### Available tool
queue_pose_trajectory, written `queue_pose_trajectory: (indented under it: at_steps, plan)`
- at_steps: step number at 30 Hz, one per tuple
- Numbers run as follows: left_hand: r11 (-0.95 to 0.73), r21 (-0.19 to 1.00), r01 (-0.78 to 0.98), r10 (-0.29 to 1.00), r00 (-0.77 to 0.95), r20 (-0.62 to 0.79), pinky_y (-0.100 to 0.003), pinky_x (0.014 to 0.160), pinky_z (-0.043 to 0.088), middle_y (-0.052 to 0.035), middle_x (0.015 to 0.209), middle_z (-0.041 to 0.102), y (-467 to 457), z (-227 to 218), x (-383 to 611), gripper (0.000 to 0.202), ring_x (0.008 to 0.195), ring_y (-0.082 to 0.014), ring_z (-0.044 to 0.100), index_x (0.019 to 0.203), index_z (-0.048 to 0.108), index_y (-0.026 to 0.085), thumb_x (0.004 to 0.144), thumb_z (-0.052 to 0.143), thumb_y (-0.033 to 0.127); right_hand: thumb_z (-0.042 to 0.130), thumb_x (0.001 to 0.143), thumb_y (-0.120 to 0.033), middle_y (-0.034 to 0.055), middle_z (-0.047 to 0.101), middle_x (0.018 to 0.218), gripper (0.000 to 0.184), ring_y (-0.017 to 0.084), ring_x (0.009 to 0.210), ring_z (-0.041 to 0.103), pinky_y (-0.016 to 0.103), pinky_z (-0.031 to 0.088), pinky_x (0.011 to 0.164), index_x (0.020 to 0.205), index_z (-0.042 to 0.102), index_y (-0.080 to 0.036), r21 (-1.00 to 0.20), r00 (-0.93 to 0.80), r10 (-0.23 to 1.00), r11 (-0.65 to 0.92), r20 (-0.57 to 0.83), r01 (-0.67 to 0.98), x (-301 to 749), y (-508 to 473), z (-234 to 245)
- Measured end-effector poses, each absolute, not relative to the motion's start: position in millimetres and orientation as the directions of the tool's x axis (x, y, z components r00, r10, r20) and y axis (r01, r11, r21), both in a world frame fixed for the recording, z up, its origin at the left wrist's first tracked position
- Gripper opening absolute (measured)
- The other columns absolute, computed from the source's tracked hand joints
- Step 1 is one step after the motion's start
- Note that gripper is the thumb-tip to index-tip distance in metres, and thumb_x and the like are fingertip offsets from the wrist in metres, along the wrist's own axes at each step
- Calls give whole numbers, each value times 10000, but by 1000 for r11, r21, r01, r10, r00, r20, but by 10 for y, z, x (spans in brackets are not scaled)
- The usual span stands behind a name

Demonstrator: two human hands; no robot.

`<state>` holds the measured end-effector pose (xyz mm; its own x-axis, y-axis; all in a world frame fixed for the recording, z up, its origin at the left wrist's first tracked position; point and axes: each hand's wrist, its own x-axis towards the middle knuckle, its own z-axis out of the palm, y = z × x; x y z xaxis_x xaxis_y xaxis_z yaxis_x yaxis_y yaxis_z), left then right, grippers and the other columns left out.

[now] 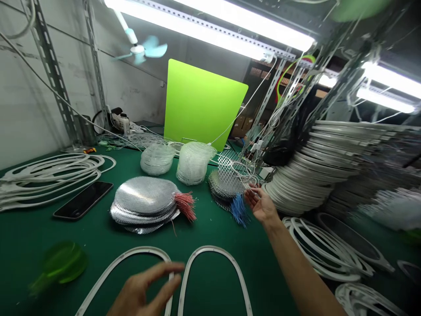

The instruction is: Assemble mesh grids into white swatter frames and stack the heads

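Left hand (140, 287) at bottom centre, over the inner side of the left white frame (141, 249). Thumb and index finger well parted, tips pointing right, nothing between them. Right white frame (209, 249) lies just beside, lower centre, its rounded end toward the top.

Right hand (263, 207) right of centre, arm coming in from the lower right corner. Fingers loosely spread and slightly curled, no grip seen. Fingertips at the right edge of the grey mesh stack (226, 186); contact is hard to judge, with the fingers small and soft-edged there. Blue strands (240, 212) just below the fingers, by the stack's lower edge.

Left of centre: silver mesh stack (146, 195), red strands (186, 205) at its right end. Dark phone (83, 201) further left, flat on the green table (210, 228). Two clear ring piles, the left one (158, 159) lower than the right one (194, 163), near mid-frame. Tall leaning stack of pale frames (312, 162) on the right. Green object (62, 263) at lower left, blurred.
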<state>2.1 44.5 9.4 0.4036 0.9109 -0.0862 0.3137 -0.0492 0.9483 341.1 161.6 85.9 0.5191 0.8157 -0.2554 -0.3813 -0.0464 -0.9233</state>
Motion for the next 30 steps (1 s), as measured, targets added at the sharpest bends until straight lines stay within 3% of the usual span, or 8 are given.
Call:
queue_pose_trajectory:
  at_steps: [3,6,12,16,21,25,27,30]
  plan:
    - [254,966,-49,926,301,-228,-350,945,537,-101,1412,516,610,407,209,607,1232,-281,557,1350,499,249,840,633,551,612,843,-152,6,680,821,218,121,768,674,226,577,723,1056,634,-190,-910,454,848,-75,-273,-407,3028,898,816]
    - [429,865,-258,869,381,-317,-367,899,564,-172,1290,604,685,511,410,611,1054,-269,670,1298,493,165,803,736,427,735,759,-236,8,697,833,342,171,780,695,275,597,733,1084,635,-196,-914,392,870,-145,-300,-379,2657,203,692]
    - [543,801,-254,807,422,-413,-301,774,593,-133,974,722,329,202,476,442,812,-190,716,1100,553,125,747,802,218,706,808,-379,55,651,1221,477,264,1061,655,390,563,911,1234,556,-225,-742,199,863,-256,-464,-620,2348,-586,316]
    - [506,854,-123,799,440,-410,-374,824,580,-163,1118,677,32,87,380,477,946,-245,693,1177,535,145,809,741,368,709,823,-279,60,656,1236,606,226,1121,626,301,555,899,1371,452,-267,-701,95,860,-340,-502,-627,2222,-824,110]
    - [169,983,78,956,228,-182,-402,1047,428,-118,1404,489,-138,11,294,547,1282,-269,485,1284,489,240,838,672,499,717,816,-310,52,676,1206,674,224,1097,639,308,557,882,1415,408,-298,-771,212,850,-297,-482,-563,2138,-1055,89]
    - [369,927,-74,877,357,-321,-374,812,555,-163,1159,636,-107,16,381,659,932,-236,672,1300,428,164,783,762,401,660,857,-395,63,664,1226,674,255,1117,627,405,527,939,1454,356,-313,-804,206,863,-310,-462,-507,2090,-1151,118]
    - [438,884,-161,845,409,-344,-336,711,566,-111,945,687,-94,31,450,668,734,-183,677,1281,416,139,758,797,304,601,894,-426,59,623,1292,666,262,1169,592,451,482,995,1479,299,-334,-828,197,892,-270,-408,-492,2057,-1158,103]
    - [464,866,-184,821,456,-343,-314,685,565,-74,869,683,-131,26,518,641,700,-168,675,1262,425,145,758,799,272,563,925,-376,12,521,1414,666,222,1294,479,454,342,1119,1493,216,-398,-855,187,945,-144,-267,-498,2013,-1136,59]
